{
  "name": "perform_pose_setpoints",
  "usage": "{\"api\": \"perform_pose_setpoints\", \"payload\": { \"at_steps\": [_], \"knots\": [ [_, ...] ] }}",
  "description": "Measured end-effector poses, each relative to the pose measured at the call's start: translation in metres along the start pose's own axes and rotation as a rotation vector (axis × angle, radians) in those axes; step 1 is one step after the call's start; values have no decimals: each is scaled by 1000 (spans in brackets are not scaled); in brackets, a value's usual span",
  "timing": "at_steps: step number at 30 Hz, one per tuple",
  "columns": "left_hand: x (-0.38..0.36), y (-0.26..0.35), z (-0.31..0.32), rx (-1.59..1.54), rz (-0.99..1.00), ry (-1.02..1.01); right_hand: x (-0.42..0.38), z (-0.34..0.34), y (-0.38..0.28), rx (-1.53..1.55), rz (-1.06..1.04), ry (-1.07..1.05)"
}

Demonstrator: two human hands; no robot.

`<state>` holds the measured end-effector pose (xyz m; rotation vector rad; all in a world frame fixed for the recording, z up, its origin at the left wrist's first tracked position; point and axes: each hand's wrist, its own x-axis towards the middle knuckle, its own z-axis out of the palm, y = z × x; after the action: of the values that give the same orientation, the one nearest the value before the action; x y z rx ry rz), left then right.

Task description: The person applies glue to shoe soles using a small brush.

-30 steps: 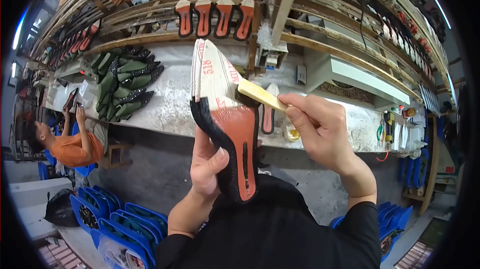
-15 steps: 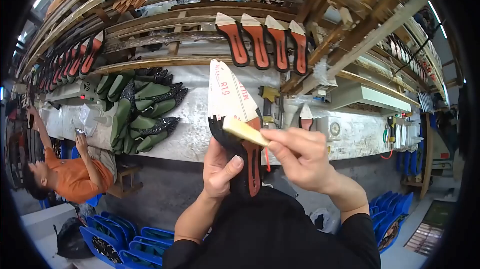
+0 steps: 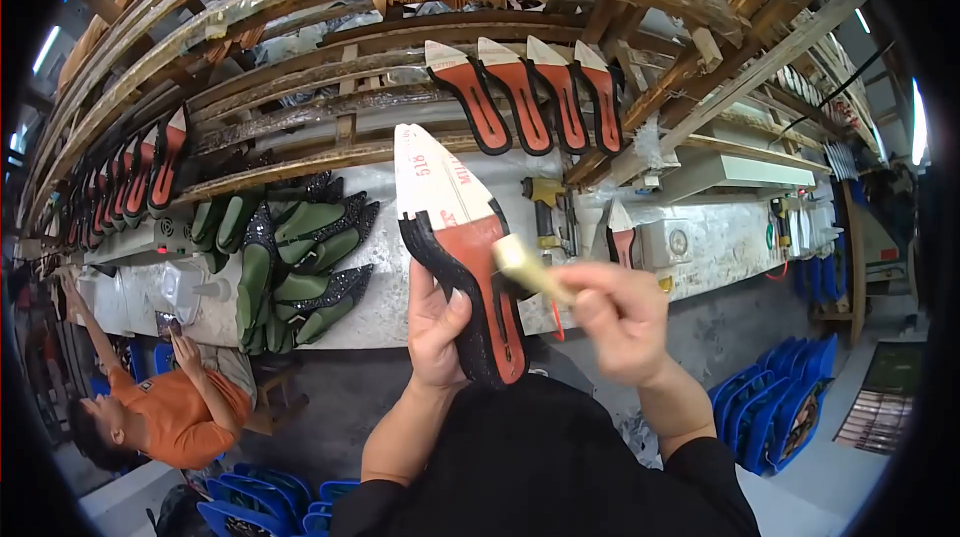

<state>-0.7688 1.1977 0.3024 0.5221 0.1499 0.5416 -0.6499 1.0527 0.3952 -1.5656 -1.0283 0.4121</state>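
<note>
My left hand [image 3: 435, 337] is wrapped round a shoe [image 3: 465, 237] and holds it sole side up, toe pointing away from me. Its underside is reddish brown with a dark slot down the middle, a white printed toe section and a black sparkly edge folded over. Between the fingers of my right hand [image 3: 622, 322], which is smeared by motion, is a pale yellow brush [image 3: 532, 269]. The brush tip is at the right edge of the shoe, just below the white section; whether it touches cannot be made out.
Several similar shoes [image 3: 545, 102] lean on the wooden rack [image 3: 400, 152] ahead. Green shoe lasts with dark sparkly uppers [image 3: 290, 267] are piled on the bench [image 3: 385, 282]. A person in an orange shirt [image 3: 185, 417] works at the left. Blue baskets [image 3: 775, 402] stand on the floor.
The brush has moved right and slightly down, off the white toe section to the shoe's right edge. The shoe has turned a little, and the whole view has shifted slightly.
</note>
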Motion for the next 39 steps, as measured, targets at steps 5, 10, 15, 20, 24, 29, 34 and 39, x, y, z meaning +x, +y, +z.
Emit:
{"api": "perform_pose_setpoints", "payload": {
  "at_steps": [5, 10, 15, 20, 24, 29, 34, 39],
  "knots": [
    [37, 10, -2, -9, 126, 45, -25, 16, 48, 341, 338, 155],
    [68, 6, -21, 7, 220, 165, -1, 69, 43, 243, 439, 145],
    [99, 28, -43, 65, 255, 186, 32, 97, 67, 327, 449, 270],
    [130, 75, -87, 227, 174, 47, 68, 107, 94, 167, 443, 347],
    [122, 108, -115, 97, 199, 97, 114, 99, 120, -104, 368, 390],
    [83, 107, -112, -98, 209, 160, 140, 100, 156, -292, 403, 331],
    [50, 92, -114, -41, 143, 160, 134, 107, 171, -299, 306, 439],
    [31, 72, -104, 35, 37, 113, 89, 62, 100, -45, 432, 201]
  ]
}}
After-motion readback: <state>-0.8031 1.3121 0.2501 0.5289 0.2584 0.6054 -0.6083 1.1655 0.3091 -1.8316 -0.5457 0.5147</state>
